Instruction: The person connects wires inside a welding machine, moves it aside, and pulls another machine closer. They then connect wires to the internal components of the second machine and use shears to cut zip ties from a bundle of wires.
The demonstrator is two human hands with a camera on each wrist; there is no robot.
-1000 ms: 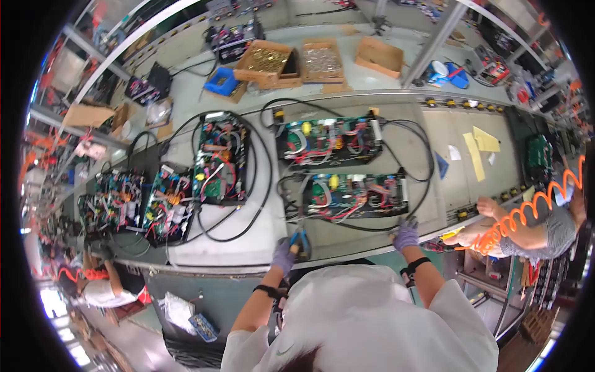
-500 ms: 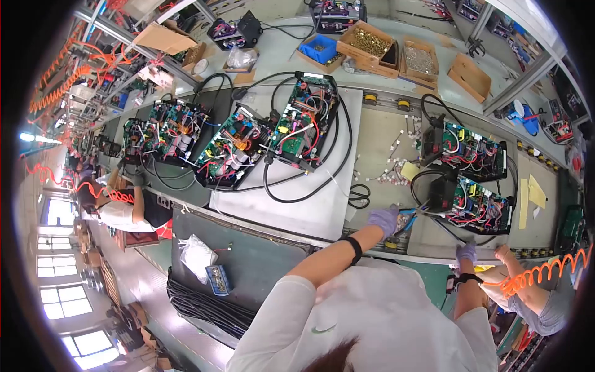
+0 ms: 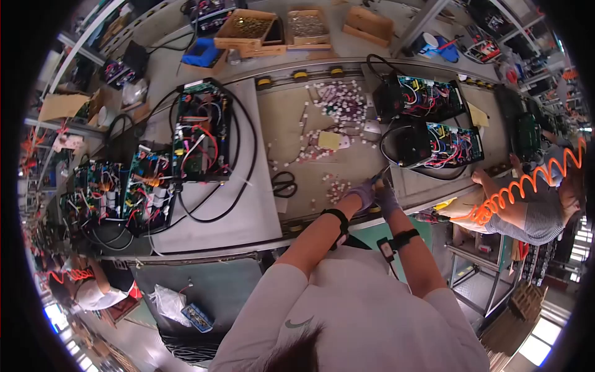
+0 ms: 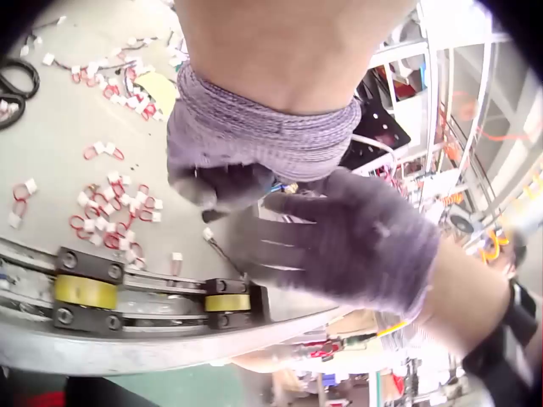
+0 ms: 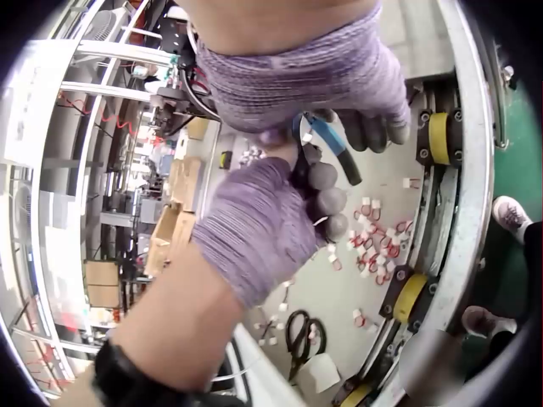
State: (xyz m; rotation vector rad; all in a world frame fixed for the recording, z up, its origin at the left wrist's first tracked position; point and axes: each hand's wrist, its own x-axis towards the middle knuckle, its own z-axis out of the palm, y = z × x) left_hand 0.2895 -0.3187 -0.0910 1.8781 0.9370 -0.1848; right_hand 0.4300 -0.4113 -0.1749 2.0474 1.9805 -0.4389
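Note:
My gloved left hand [image 3: 364, 193] grips pliers [image 5: 344, 161] with blue-and-black handles; its fingers curl round them in the right wrist view. Close against it is my gloved right hand [image 3: 387, 199], its fingers [image 4: 293, 233] stretched toward the left hand in the left wrist view. In the right wrist view it hangs right over the pliers' handles. Both hands are at the near rail of the line, beside the lower circuit-board unit [image 3: 449, 146]. A small heap of white-and-red connector wires [image 4: 114, 212] lies by the left hand. The pliers' jaws are hidden.
A larger heap of connector wires [image 3: 341, 102], a yellow paper [image 3: 331, 141] and black-handled scissors [image 3: 284, 184] lie on the line. More open units [image 3: 201, 133] with looped cables stand left. Another person's arm [image 3: 496, 192] and an orange coiled hose [image 3: 527, 208] are at right.
The panel carrying two units has slid right, uncovering the connector wires. My right hand has left the panel's near edge and come to my left hand, which still holds the pliers.

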